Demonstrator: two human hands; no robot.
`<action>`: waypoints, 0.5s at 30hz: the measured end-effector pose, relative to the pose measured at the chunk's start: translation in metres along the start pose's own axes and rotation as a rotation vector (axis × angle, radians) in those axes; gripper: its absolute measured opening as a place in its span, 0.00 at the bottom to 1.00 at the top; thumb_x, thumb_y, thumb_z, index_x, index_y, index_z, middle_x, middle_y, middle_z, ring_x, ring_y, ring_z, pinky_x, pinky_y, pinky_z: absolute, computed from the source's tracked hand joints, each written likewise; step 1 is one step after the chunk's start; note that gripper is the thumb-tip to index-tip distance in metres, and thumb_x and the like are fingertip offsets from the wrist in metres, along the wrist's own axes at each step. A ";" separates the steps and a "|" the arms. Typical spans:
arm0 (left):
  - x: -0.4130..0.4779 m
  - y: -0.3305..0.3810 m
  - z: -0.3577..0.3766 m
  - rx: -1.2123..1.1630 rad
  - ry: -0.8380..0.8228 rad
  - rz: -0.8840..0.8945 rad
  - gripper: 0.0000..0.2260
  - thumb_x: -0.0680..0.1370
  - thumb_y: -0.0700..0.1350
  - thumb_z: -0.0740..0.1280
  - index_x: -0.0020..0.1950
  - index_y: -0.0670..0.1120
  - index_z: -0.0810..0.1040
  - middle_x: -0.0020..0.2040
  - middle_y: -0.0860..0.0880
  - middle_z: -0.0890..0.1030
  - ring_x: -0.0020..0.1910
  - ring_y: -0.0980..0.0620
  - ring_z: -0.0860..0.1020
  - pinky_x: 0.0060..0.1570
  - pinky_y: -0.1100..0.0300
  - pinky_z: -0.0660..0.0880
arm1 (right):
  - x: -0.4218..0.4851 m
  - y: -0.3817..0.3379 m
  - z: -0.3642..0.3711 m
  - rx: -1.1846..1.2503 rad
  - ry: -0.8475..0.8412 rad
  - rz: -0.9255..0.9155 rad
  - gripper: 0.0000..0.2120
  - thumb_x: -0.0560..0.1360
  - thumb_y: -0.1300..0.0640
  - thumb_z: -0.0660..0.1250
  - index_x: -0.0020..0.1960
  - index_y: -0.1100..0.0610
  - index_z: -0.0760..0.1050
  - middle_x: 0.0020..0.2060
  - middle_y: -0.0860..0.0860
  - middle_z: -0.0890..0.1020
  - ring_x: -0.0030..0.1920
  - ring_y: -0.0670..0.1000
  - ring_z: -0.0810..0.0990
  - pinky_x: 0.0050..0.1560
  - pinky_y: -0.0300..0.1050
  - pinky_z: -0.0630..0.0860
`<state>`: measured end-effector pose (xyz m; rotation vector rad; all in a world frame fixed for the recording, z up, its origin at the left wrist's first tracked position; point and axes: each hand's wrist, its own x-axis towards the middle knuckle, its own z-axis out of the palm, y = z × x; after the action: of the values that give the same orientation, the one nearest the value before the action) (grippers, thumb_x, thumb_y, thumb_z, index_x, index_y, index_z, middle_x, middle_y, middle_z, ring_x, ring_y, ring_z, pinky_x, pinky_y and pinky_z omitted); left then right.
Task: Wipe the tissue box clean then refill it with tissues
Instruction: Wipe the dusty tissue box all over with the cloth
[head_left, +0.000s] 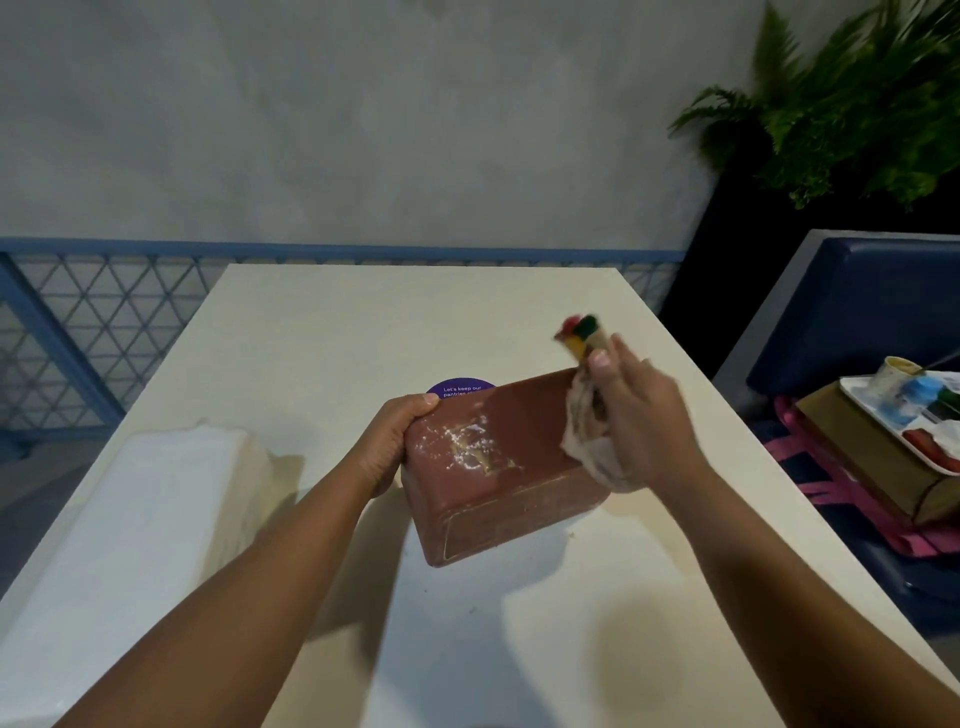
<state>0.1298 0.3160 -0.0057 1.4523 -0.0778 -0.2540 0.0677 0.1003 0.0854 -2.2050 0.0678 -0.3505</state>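
Observation:
A reddish-brown tissue box (519, 467) is held tilted above the white table (363, 332), with a white powdery smear on its upper face. My left hand (400, 441) grips the box's left end, thumb on top. My right hand (634, 415) grips a crumpled pale cloth (592, 441) with red, yellow and green patches at its upper end, pressed against the box's right end. A white stack of tissues (135, 530) lies on the table at the left.
A purple round sticker (460, 387) with print lies on the table behind the box. To the right a blue seat (852, 312) carries a cardboard box (872, 457) and a tray of paints. A plant stands at the back right, a blue railing behind.

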 end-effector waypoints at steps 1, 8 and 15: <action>0.000 -0.001 0.000 -0.003 -0.003 0.000 0.14 0.68 0.53 0.60 0.39 0.43 0.77 0.29 0.51 0.80 0.30 0.56 0.78 0.39 0.59 0.73 | 0.000 0.004 0.007 -0.079 -0.075 -0.011 0.18 0.82 0.51 0.52 0.68 0.55 0.70 0.62 0.57 0.75 0.68 0.58 0.68 0.71 0.49 0.58; 0.000 -0.002 0.007 -0.108 0.030 0.013 0.15 0.73 0.52 0.61 0.34 0.47 0.82 0.28 0.50 0.81 0.29 0.56 0.79 0.34 0.65 0.76 | -0.004 0.006 0.044 -0.269 -0.259 -0.246 0.24 0.80 0.46 0.46 0.69 0.52 0.69 0.69 0.48 0.70 0.73 0.51 0.59 0.73 0.50 0.53; -0.003 -0.003 0.006 -0.186 -0.031 0.029 0.19 0.74 0.53 0.58 0.47 0.42 0.82 0.45 0.42 0.82 0.46 0.47 0.79 0.53 0.54 0.73 | -0.022 -0.009 0.069 -0.363 -0.369 -0.404 0.33 0.75 0.40 0.38 0.73 0.52 0.61 0.73 0.49 0.63 0.76 0.47 0.51 0.69 0.37 0.42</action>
<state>0.1255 0.3105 -0.0073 1.2619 -0.0984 -0.2532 0.0648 0.1631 0.0479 -2.6056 -0.5620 -0.1504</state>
